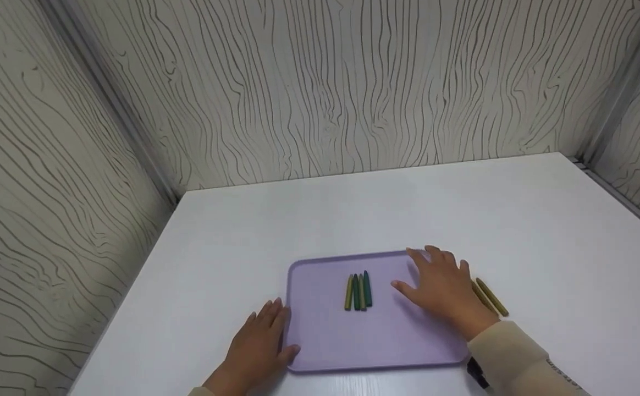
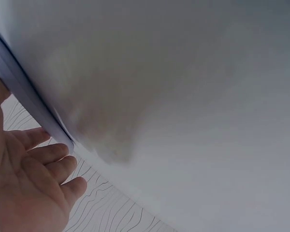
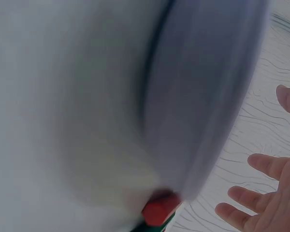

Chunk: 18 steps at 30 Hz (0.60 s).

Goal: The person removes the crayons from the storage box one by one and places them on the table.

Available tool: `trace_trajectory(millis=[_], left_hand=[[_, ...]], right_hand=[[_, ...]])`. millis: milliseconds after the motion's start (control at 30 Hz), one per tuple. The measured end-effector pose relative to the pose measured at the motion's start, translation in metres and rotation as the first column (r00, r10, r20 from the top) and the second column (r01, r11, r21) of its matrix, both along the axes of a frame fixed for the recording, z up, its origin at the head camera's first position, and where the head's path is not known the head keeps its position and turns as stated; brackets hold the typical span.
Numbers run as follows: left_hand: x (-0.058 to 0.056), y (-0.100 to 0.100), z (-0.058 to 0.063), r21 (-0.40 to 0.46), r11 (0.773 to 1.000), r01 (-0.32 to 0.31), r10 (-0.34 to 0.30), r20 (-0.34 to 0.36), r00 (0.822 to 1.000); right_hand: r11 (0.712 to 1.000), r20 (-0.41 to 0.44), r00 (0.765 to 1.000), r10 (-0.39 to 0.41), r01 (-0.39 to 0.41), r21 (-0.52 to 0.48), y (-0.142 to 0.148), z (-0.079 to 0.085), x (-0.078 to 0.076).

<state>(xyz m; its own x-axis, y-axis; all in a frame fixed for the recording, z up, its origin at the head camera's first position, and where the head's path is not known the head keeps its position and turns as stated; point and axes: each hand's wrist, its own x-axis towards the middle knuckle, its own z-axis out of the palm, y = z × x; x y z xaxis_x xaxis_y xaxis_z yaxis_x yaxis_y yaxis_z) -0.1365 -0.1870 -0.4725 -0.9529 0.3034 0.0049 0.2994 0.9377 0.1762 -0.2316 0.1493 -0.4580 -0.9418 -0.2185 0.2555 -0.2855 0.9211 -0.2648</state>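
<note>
A light purple tray point(image 1: 325, 341) lies on the white table. Near its middle, several slim crayons point(image 1: 357, 292) in olive and dark green lie side by side, tips pointing away from me. My left hand point(image 1: 258, 344) rests against the tray's left edge, thumb over the rim; the left wrist view has its relaxed fingers point(image 2: 60, 166) beside that rim. Over the tray's right side hovers my right hand point(image 1: 443, 289), fingers spread and holding nothing. Just right of it on the table lie two olive crayons point(image 1: 493, 297), one partly hidden by the hand.
A red, six-sided end point(image 3: 159, 210) with something green beside it shows close to the tray's edge point(image 3: 203, 106) in the right wrist view. Wood-grain patterned panels point(image 1: 320, 88) stand behind and at the sides of the table point(image 1: 232, 231).
</note>
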Motion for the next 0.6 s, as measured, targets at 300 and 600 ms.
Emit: trace_trajectory(millis=[300, 600], left_hand=[[-0.001, -0.001, -0.001, -0.017, 1.000, 0.004, -0.004, 0.002, 1.000], [-0.002, -0.003, -0.002, -0.010, 0.999, 0.035, -0.035, -0.047, 0.998]], right_hand=[[1.000, 0.021, 1.000, 0.013, -0.014, 0.023, -0.019, -0.002, 0.001], [0.994, 0.058, 0.998, 0.029, -0.035, 0.099, -0.035, 0.001, 0.001]])
